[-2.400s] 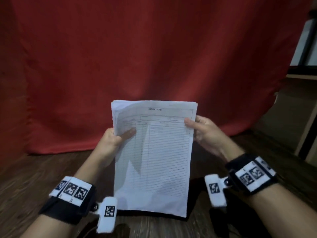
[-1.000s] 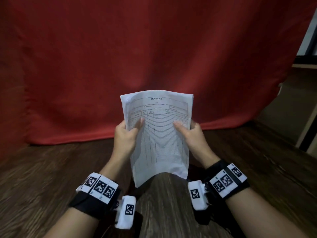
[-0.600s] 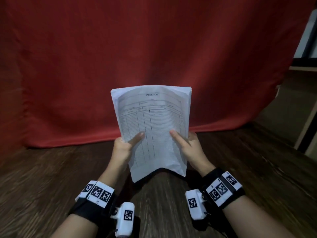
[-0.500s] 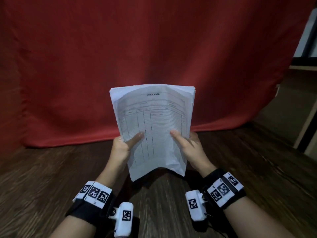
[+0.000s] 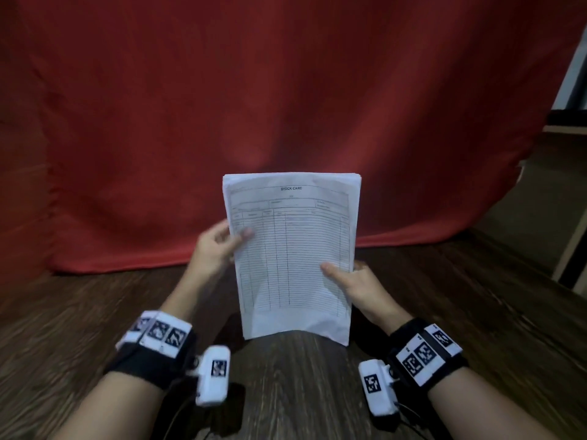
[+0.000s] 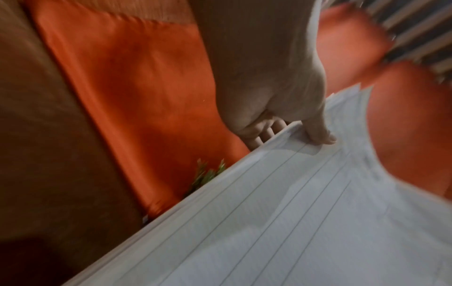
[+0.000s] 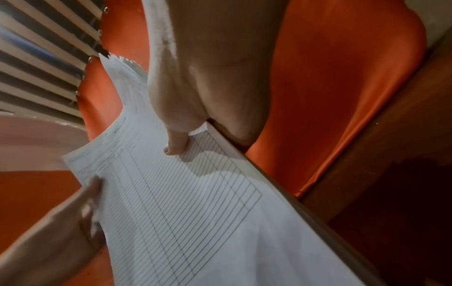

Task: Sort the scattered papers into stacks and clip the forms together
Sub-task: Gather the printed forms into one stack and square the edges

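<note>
A stack of white printed forms, headed "STOCK CARD", stands upright above the wooden table. My left hand pinches its left edge high up, thumb on the front sheet; the picture there is blurred. My right hand grips the right edge lower down, thumb on the front, fingers behind. The left wrist view shows the left hand with its thumb on the forms and fingers behind. In the right wrist view the right hand's thumb presses the ruled top sheet. No clip is in view.
A red cloth hangs as a backdrop behind the dark wooden table. A shelf or furniture edge stands at the far right. Something small and green peeks out behind the forms in the left wrist view.
My left hand has slid up the left edge of the stack, from low on the sheet to near its upper part. The stack has straightened and sits a little lower in view.
</note>
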The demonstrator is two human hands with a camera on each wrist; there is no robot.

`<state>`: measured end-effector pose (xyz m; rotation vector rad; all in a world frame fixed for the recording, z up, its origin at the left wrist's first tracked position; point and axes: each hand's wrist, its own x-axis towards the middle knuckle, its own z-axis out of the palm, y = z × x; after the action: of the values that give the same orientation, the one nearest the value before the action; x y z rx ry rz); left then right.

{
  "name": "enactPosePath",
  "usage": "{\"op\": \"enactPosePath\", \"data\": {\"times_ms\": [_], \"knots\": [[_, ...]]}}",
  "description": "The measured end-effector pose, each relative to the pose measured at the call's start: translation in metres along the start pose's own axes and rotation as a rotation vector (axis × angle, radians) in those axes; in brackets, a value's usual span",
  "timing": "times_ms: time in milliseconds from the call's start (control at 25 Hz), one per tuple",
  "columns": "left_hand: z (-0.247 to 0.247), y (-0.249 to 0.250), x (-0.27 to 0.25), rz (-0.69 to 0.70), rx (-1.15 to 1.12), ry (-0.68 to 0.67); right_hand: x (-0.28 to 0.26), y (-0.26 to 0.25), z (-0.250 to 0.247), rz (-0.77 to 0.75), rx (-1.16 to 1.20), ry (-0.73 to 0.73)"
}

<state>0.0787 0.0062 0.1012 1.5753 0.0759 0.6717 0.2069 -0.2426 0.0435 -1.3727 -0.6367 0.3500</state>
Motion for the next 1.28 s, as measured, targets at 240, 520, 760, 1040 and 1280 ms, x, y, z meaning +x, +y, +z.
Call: {"op": "enactPosePath", "data": {"times_ms": [240, 520, 760, 1040, 1280], "knots": [[-0.018, 0.078, 0.05, 0.355, 0.387, -0.125, 0.0, 0.001, -0.005, 0.03, 0.017, -0.028], [-0.017, 0.069, 0.043, 0.267, 0.22, -0.087, 0.003, -0.004, -0.002, 0.052, -0.024, -0.021], [-0.001, 0.008, 0.014, -0.092, 0.121, -0.041, 0.004, -0.008, 0.006, 0.064, -0.019, -0.037], [-0.005, 0.002, 0.003, -0.143, 0.134, -0.035, -0.003, -0.014, -0.017, 0.296, 0.048, -0.161], [-0.007, -0.07, 0.003, -0.514, 0.485, -0.102, -0.001, 0.037, -0.03, 0.583, -0.242, -0.141]]}}
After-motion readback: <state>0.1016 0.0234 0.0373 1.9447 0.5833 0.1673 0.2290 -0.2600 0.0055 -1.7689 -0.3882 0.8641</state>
